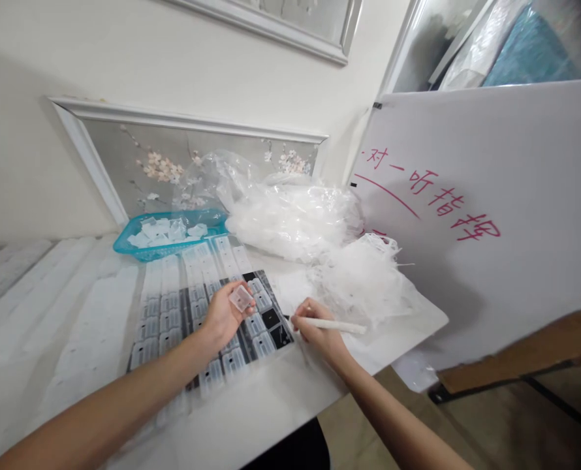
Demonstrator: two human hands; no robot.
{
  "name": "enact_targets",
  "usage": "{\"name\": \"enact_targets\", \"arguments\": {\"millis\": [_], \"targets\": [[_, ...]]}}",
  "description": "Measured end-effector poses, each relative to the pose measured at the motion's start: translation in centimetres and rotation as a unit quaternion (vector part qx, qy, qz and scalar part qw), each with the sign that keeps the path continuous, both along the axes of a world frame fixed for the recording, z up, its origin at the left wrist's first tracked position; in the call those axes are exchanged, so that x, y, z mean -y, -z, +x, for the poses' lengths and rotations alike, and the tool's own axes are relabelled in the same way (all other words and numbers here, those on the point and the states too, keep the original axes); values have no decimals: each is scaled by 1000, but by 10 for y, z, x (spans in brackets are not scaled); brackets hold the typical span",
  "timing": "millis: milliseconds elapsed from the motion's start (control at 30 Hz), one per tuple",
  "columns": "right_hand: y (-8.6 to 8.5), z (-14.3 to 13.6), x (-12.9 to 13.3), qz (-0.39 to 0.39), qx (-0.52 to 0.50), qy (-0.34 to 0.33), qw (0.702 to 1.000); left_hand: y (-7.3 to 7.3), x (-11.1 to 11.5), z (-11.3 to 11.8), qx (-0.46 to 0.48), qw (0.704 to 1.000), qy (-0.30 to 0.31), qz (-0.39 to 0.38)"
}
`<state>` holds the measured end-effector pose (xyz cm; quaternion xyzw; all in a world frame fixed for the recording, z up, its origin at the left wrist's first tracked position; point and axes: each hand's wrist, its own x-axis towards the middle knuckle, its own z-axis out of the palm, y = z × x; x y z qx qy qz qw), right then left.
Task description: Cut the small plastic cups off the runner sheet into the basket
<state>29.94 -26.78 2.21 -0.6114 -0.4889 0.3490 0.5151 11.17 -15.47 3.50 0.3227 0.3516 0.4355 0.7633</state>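
My left hand [222, 318] holds up a small clear plastic box [241, 298] between thumb and fingers, above a black sheet [281, 335] set with rows of similar clear pieces [264, 344]. In my right hand [321, 331] is a white pen-like tool [342, 326], gripped near its front end. Its tip points left, beside the right edge of the black sheet; the tip itself is too small to make out. The two hands are apart. Some pieces on the sheet are hidden behind my left hand and forearm.
Behind the sheet stands a blue basket [124, 246] with translucent pieces. A big clear plastic bag [290, 215] and a heap of thin white plastic scraps [369, 281] lie at the back right. Long rows of white pieces [89, 326] cover the left. A whiteboard [516, 150] borders the right.
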Motion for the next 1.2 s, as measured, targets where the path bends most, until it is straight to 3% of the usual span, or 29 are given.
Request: {"name": "enact_targets", "arguments": {"millis": [67, 100, 133, 233, 300, 367, 533, 933, 967, 1000, 1033, 1067, 1133, 1167, 1200], "targets": [[0, -1, -18, -11, -24, -13, 1000, -2, -15, 2, -95, 986, 53, 128], [0, -3, -27, -12, -37, -18, 999, -3, -23, 3, -163, 960, 82, 214], [2, -4, -36, -10, -50, -20, 999, -5, -31, 4, -233, 918, 111, 302], [10, -9, -53, -1, -78, -17, 997, -7, -47, 5, -383, 750, 204, 500], [16, -11, -56, 10, -74, -20, 997, -6, -51, 5, -430, 658, 253, 564], [21, -10, -55, 20, -58, -25, 998, -4, -51, 5, -456, 598, 274, 600], [26, -7, -54, 10, -45, -31, 998, -2, -47, 9, -479, 539, 275, 636], [27, -7, -56, 11, -49, -45, 998, 8, -41, 13, -489, 467, 241, 696], [27, -7, -57, 3, -46, -45, 998, 9, -40, 15, -478, 477, 239, 697], [28, -7, -58, -6, -42, -44, 998, 10, -39, 17, -460, 508, 236, 689], [29, -7, -60, -15, -36, -43, 998, 9, -39, 19, -432, 566, 224, 665], [30, -7, -62, -24, -33, -41, 998, 8, -39, 20, -392, 657, 188, 615], [32, -7, -65, -38, -39, -37, 998, 3, -45, 20, -288, 847, 41, 445], [34, -8, -67, -46, -48, -36, 997, 0, -50, 18, -235, 904, -45, 353], [34, -8, -67, -54, -58, -34, 996, -4, -56, 14, -192, 932, -120, 281]]}}
